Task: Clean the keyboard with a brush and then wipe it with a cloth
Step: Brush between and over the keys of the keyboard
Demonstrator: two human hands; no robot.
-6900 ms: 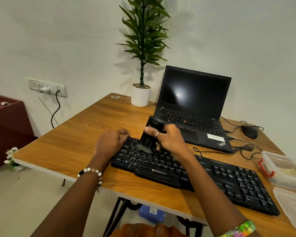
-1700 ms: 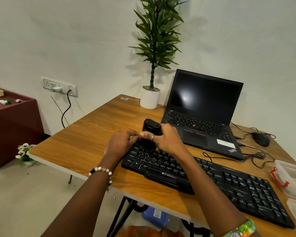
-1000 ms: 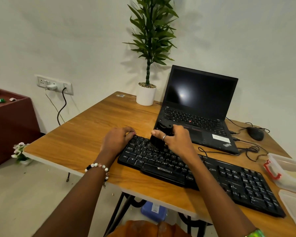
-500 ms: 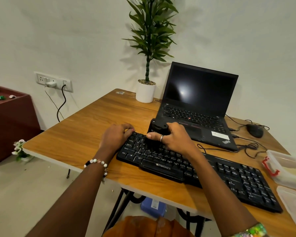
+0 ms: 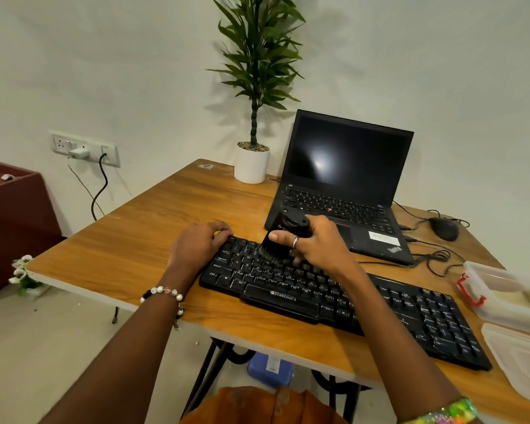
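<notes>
A black keyboard lies across the front of the wooden table. My right hand grips a black brush, thumb on its side, bristles down on the upper left key rows. My left hand rests with curled fingers on the keyboard's far left corner and holds it down. No cloth shows on the table outside the container.
An open black laptop stands just behind the brush. A potted plant is at the back, a mouse and tangled cables at the right. A clear plastic container and its lid sit at the right edge.
The brush has shifted slightly toward me over the upper left keys, and its bristles show again below my thumb. My left hand stays on the keyboard's corner.
</notes>
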